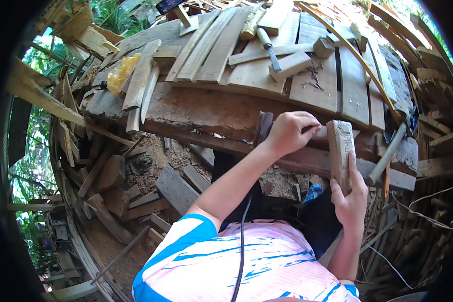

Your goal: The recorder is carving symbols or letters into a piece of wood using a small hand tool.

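My right hand [349, 200] grips a short wooden block [341, 153] and holds it upright in front of the workbench, fingers along its side. Some handwriting marks the block's face. Just left of it, my left hand [290, 132] is closed in a pinch, its fingertips near the block's upper end. Whatever is between those fingertips is too small to make out. On the bench beyond lie a chisel [270, 49] with a pale handle, its blade resting by a cut wood block [290, 67], and several loose nails [314, 78].
Planks [226, 43] cover the thick wooden bench [196, 110]. A yellow plastic bag [123, 73] lies at its left end. A round wooden handle [386, 155] leans over the right front edge. Offcuts [176, 189] and sawdust litter the ground on the left.
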The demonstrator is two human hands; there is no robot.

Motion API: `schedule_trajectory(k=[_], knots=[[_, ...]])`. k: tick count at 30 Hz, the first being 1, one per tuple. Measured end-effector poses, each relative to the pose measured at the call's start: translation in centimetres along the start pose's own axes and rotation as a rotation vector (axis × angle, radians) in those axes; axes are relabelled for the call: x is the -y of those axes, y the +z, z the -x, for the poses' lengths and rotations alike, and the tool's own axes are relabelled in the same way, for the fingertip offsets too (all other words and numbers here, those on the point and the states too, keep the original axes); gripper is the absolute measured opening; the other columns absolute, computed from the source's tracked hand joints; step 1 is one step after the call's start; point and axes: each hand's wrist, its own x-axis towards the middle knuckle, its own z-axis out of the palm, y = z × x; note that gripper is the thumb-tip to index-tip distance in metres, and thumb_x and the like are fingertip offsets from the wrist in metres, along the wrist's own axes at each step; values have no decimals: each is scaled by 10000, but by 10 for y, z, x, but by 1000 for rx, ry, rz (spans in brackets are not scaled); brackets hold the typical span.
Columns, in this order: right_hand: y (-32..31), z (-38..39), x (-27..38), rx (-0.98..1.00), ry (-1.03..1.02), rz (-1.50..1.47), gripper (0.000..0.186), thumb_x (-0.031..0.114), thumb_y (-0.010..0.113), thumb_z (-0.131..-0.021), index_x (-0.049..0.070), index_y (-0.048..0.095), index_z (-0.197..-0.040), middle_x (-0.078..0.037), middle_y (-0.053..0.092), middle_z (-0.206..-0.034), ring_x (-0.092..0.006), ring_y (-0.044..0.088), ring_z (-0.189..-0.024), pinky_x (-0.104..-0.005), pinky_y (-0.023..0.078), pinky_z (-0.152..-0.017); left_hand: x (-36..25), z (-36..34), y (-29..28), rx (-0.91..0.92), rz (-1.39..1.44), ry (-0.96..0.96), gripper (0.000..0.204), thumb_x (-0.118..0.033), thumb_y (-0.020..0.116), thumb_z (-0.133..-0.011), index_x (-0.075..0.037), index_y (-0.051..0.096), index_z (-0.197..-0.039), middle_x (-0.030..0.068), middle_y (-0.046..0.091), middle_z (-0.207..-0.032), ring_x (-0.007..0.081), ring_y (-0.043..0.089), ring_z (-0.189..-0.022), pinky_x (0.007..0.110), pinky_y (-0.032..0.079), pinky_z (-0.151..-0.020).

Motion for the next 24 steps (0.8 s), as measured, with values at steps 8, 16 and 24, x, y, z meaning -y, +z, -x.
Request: schedule_trajectory(k=[8, 16, 24], knots=[[3, -4, 15, -70, -190, -21, 804, 50, 760, -852, 59, 483, -1607, -247, 694, -1139, -413, 695, -1003, -452, 543, -925, 6, 3, 0, 2, -45, 65, 131, -93, 812, -872, -54, 821, -997, 115, 806, -1016, 286, 786, -918, 359, 634, -829], [16, 2, 11, -207, -304, -4, 784, 32, 766, -849, 44, 501, -1587, -266, 694, -1156, -432, 704, -1020, -463, 560, -912, 6, 3, 4, 8, -41, 65, 149, -124, 811, -869, -76, 823, -1009, 102, 806, -1034, 283, 786, -925, 376, 637, -837], [17, 7, -2, -209, -324, -23, 761, 26, 716, -849, -10, 500, -1578, -236, 714, -1186, -348, 715, -1037, -410, 536, -969, 4, 4, 4, 24, -31, 18, 123, -124, 807, -873, -82, 826, -987, 98, 805, -1029, 273, 783, -930, 374, 636, -835]])
